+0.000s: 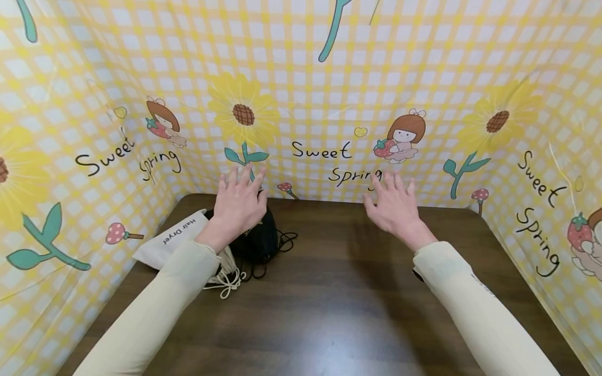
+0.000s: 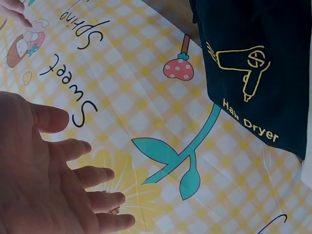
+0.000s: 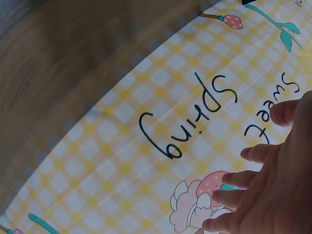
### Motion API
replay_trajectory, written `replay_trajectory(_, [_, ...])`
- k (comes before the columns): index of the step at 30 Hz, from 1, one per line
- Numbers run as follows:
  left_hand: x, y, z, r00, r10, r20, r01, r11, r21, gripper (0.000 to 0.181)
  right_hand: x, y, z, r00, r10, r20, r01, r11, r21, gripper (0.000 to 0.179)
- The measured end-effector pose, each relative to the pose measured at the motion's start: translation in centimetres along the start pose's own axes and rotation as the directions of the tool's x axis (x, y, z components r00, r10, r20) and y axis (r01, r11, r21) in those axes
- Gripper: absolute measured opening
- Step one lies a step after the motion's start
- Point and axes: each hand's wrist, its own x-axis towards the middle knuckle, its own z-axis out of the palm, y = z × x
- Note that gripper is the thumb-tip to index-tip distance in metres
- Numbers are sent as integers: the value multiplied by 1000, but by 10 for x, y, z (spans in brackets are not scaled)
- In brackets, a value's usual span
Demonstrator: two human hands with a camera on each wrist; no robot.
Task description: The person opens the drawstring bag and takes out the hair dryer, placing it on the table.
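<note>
Both hands are raised over the far part of the table with fingers spread, and neither holds anything. My left hand (image 1: 239, 204) is in front of a black drawstring bag (image 1: 256, 240) in the head view and hides part of it. In the left wrist view that black bag (image 2: 258, 63) shows a yellow hair dryer drawing and the words "Hair Dryer", apart from the fingers (image 2: 105, 174). Beside it on the left lies a white drawstring bag (image 1: 174, 240) printed "Hair Dryer". My right hand (image 1: 394, 204) hovers at the right, with fingers (image 3: 239, 179) extended before the patterned cloth.
The brown wooden table (image 1: 320, 292) has a yellow checked cloth (image 1: 320, 104) hanging around its back and sides. Pale cords (image 1: 230, 284) from the white bag and black cords (image 1: 287, 239) from the black bag trail on the tabletop.
</note>
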Motion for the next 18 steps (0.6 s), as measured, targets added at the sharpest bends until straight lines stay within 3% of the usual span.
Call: replay_trajectory(18, [-19, -2, 4, 999, -30, 29, 31, 999, -31, 60, -10, -20, 10, 999, -43, -10, 43, 999, 2, 68])
